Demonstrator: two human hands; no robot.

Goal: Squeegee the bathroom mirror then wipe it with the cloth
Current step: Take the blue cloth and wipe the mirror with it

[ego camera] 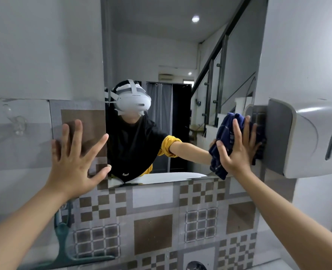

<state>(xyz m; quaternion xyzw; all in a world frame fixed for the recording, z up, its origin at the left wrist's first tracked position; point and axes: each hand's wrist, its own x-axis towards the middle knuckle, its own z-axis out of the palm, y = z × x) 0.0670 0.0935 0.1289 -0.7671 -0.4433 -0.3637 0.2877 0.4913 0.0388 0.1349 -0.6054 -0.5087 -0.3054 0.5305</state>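
— Where's the cloth [222, 139] now?

— Flat against the mirror [171, 55], down at the mirror's lower right corner, right beside the grey dispenser [297, 137]. The right hand [237, 151] has it pinned there, fingers [237, 129] spread wide across it, palm pressing rather than gripping.

— And the other hand?

— The left hand [77, 158] holds nothing. It's splayed on the tiled wall [153, 230] just off the mirror's left edge, bracing, I'd say.

— The squeegee?

— The squeegee [63, 240] sits well below the mirror's lower left corner, untouched, so I judge the wiping stage is on.

— How will that cloth behave?

— Soft and light, likely to bunch; a loose fold already hangs under the palm. A flat palm over its middle should keep it spread. The glass itself is stiff and slick, so even pressure ought to do.
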